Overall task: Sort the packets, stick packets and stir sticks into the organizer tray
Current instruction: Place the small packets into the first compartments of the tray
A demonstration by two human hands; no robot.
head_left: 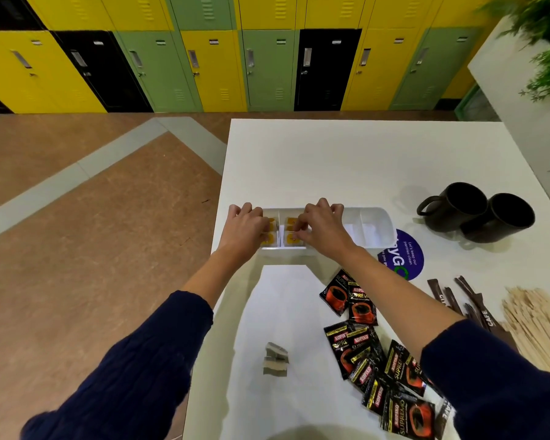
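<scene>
Left hand [243,230], right hand [323,228] curled on orange packets [290,239] in tray [375,212]

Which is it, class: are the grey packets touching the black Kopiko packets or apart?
Apart. The head view shows bare table between the grey packets and the nearest Kopiko packets.

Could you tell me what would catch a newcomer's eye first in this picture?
The left hand and right hand meet at the white organizer tray mid-table, fingers on the yellow packets in its left compartments. Black-and-red coffee packets lie scattered near the right forearm, and bright yellow, green and black lockers fill the back wall.
</scene>
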